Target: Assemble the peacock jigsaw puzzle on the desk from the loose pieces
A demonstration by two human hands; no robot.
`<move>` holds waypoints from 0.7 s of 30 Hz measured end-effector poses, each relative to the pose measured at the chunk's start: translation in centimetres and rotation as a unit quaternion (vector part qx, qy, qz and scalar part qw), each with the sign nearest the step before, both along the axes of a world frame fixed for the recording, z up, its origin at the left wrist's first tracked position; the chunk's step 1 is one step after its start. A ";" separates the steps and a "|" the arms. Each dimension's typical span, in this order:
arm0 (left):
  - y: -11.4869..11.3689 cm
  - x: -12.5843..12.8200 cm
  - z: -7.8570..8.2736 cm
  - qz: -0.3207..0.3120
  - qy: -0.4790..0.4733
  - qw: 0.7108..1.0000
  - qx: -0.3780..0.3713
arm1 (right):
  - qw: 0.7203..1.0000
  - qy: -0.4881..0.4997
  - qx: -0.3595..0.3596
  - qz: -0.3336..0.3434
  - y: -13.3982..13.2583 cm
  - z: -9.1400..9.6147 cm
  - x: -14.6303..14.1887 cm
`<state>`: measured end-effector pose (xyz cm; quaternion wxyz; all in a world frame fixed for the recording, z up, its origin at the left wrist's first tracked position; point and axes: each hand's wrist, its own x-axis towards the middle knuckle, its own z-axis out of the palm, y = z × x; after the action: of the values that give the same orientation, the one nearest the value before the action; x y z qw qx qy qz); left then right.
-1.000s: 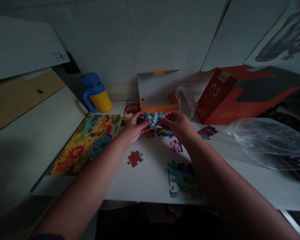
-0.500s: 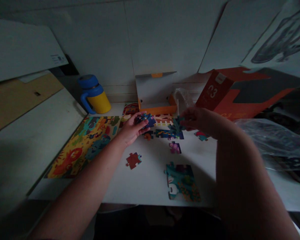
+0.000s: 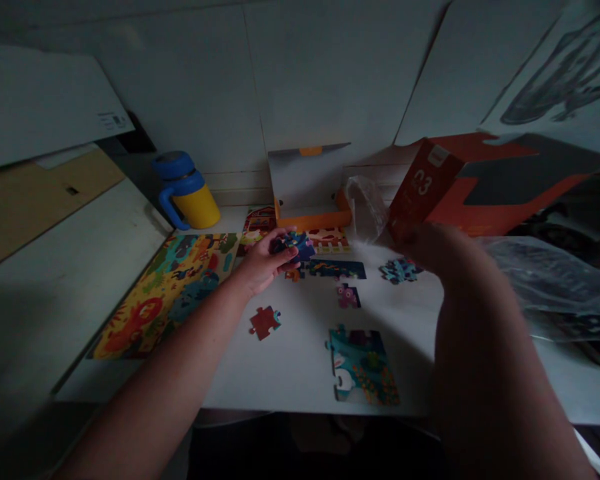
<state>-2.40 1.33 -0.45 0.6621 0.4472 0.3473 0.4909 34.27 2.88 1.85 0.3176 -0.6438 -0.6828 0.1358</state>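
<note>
My left hand is closed around several dark blue puzzle pieces above the table. My right hand, smeared by motion, is just above and right of a teal puzzle piece lying on the table; its fingers are hard to make out. Below the left hand lies a joined dark blue strip of puzzle with an orange piece at its left end. A purple piece with round eyes, a red-brown piece and a joined teal section with a white rabbit lie nearer me.
A finished-looking yellow puzzle picture lies at the left, with a blue and yellow jug behind it. An open orange-edged box, clear plastic and an orange-red box stand at the back. A plastic bag lies right.
My right hand has moved right, away from the strip. The teal piece it held now lies on the table at the right, over where a red and teal piece showed. My left hand has barely moved.
</note>
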 end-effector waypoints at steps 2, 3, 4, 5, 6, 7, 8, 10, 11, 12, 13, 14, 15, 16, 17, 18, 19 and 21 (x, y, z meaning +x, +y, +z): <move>-0.2 0.3 0.0 -0.004 0.012 1.000 -0.009 | 0.998 -0.034 0.005 0.060 -1.3 1.6 -4.2; -0.3 0.5 0.0 -0.005 0.017 1.000 -0.013 | 0.995 -0.008 0.007 0.100 -2.0 2.2 -6.3; -0.4 0.6 0.0 -0.006 0.022 1.000 -0.016 | 0.991 0.028 0.008 0.133 -2.6 2.7 -8.4; -0.5 0.8 0.0 -0.009 0.025 1.000 -0.017 | 0.985 0.059 0.012 0.160 -3.2 3.0 -10.2; -0.6 0.9 0.0 -0.013 0.026 0.999 -0.017 | 0.981 0.079 0.017 0.174 -3.6 3.1 -11.6; -0.7 1.0 -0.1 -0.016 0.026 0.999 -0.016 | 0.980 0.085 0.021 0.177 -3.8 3.1 -12.7; -0.7 1.1 -0.1 -0.019 0.027 0.999 -0.014 | 0.980 0.090 0.020 0.178 -3.9 3.0 -13.4; -0.8 1.2 -0.1 -0.019 0.031 0.999 -0.012 | 0.982 0.090 0.007 0.167 -3.9 2.5 -13.9; -0.8 1.1 -0.2 -0.018 0.034 0.999 -0.011 | 0.983 0.092 -0.005 0.160 -3.8 2.2 -13.9; -0.7 1.1 -0.2 -0.019 0.037 0.999 -0.010 | 0.983 0.096 -0.019 0.153 -3.6 2.0 -13.8; -0.7 1.0 -0.2 -0.021 0.039 0.999 -0.009 | 0.983 0.103 -0.032 0.147 -3.4 1.7 -13.6; -0.7 1.0 -0.2 -0.023 0.041 0.999 -0.008 | 0.982 0.114 -0.045 0.146 -3.2 1.5 -13.5; -0.7 0.9 -0.2 -0.024 0.041 0.999 -0.007 | 0.979 0.132 -0.054 0.149 -3.1 1.3 -13.4; -0.6 0.8 -0.1 -0.025 0.042 0.999 -0.007 | 0.973 0.159 -0.061 0.156 -2.9 1.1 -13.3; -0.6 0.7 -0.1 -0.023 0.042 0.999 -0.006 | 0.965 0.197 -0.065 0.162 -2.8 1.0 -13.4; -0.5 0.6 0.0 -0.019 0.041 0.999 -0.006 | 0.953 0.244 -0.067 0.165 -2.6 0.9 -13.4; -0.4 0.5 0.0 -0.011 0.038 0.999 -0.004 | 0.938 0.300 -0.068 0.159 -2.5 0.8 -13.5; 0.0 0.2 0.1 0.014 0.025 1.000 0.004 | 0.902 0.406 -0.068 0.130 -2.3 0.6 -13.6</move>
<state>-2.22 1.36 -0.33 0.6448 0.4566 0.3680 0.4902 20.65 0.56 2.44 0.5017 -0.4587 -0.5616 0.4717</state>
